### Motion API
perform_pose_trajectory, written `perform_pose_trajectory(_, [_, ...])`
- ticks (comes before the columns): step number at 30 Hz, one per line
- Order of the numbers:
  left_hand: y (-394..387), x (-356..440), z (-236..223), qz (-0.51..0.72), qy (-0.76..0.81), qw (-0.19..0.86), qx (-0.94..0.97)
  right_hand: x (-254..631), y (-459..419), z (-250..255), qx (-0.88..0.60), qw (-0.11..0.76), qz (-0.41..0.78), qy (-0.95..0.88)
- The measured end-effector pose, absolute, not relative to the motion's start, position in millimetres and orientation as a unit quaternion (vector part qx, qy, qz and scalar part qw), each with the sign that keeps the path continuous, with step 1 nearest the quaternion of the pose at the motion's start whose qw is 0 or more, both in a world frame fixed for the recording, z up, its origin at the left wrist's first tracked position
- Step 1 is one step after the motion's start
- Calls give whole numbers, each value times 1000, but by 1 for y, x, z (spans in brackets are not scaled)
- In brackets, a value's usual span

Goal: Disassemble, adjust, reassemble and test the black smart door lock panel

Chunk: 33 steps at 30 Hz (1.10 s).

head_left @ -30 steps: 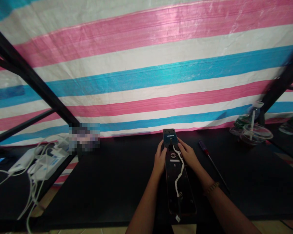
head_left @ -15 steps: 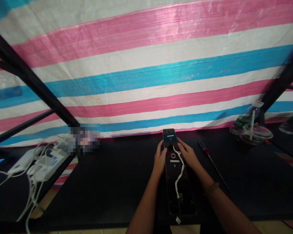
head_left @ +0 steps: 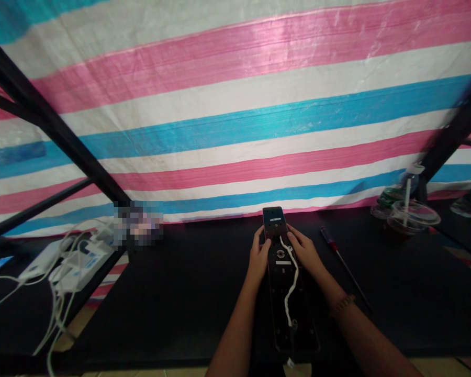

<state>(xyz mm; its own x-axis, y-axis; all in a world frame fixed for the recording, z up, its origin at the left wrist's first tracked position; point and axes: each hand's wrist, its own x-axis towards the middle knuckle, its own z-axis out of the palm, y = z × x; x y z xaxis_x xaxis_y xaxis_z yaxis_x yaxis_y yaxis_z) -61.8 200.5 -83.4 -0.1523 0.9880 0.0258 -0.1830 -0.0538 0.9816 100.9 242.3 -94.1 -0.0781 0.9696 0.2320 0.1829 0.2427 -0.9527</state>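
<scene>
A long black panel (head_left: 288,283) lies lengthwise on the black table (head_left: 180,293), with a white cable (head_left: 292,277) running down its middle. My left hand (head_left: 258,257) grips the panel's left edge near the far end, thumb on top. My right hand (head_left: 306,252) holds the right edge opposite, fingers curled over it close to the cable's upper end. A bracelet is on my right wrist.
A screwdriver (head_left: 339,256) with a red and blue handle lies right of the panel. Plastic cups with lids (head_left: 410,214) stand at the far right. White chargers and cables (head_left: 68,259) lie at the left. A striped tarp (head_left: 235,115) hangs behind, with black frame bars either side.
Both hands keep their hold on the panel. The view has shifted slightly, so everything sits a little lower and to the right.
</scene>
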Motion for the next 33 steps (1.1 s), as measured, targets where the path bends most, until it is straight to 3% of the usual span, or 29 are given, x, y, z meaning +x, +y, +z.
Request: perform_pose_trajectory(33, [203, -63, -87, 587, 478, 502, 419, 101, 245, -96, -466, 483, 420, -610])
